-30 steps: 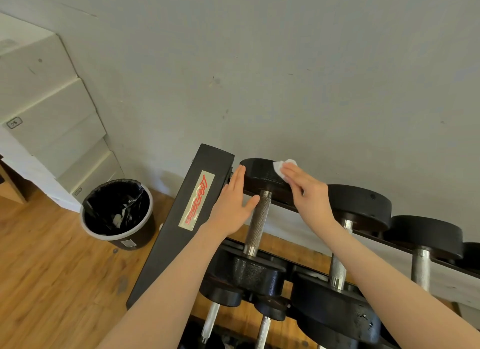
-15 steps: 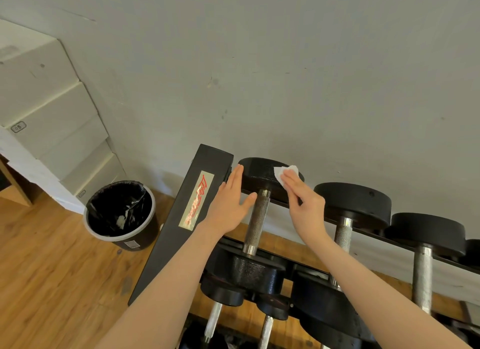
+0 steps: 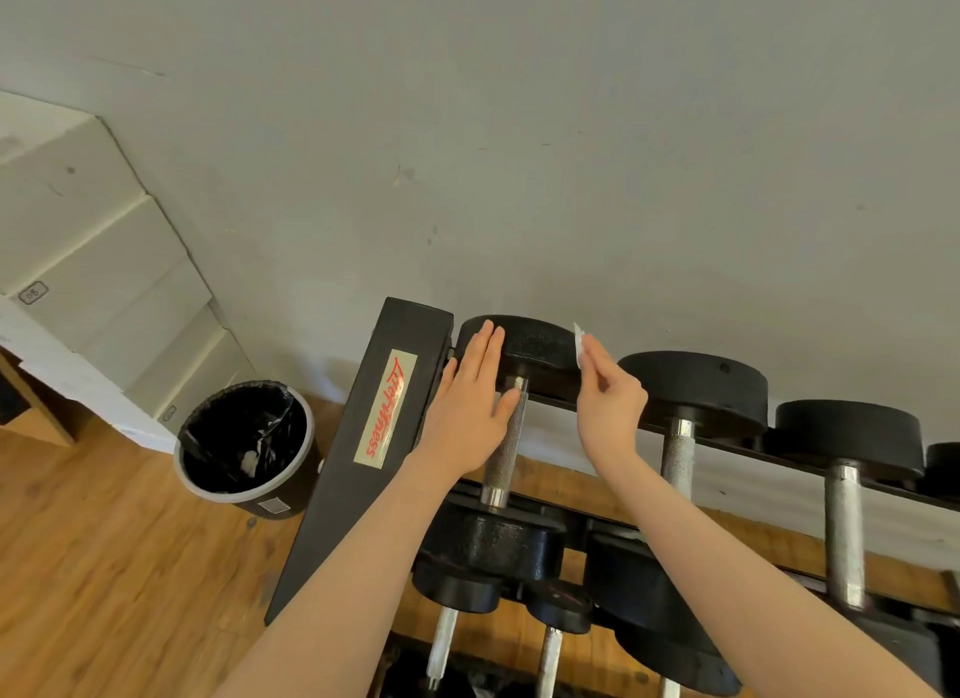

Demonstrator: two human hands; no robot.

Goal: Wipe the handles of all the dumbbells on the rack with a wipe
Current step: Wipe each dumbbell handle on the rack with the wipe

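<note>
Red "Lifefitness" lettering marks the rack [image 3: 363, 437] beside the left hand [image 3: 467, 411].

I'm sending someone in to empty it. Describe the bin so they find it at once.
Start at the black rack by the grey wall. On the wood floor just left of its red-lettered end post stands the bin: round, pale rim, black liner, the only container there.

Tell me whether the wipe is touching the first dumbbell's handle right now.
No, the right hand pinches the wipe up beside the dumbbell's far head, clear of the handle.
</note>
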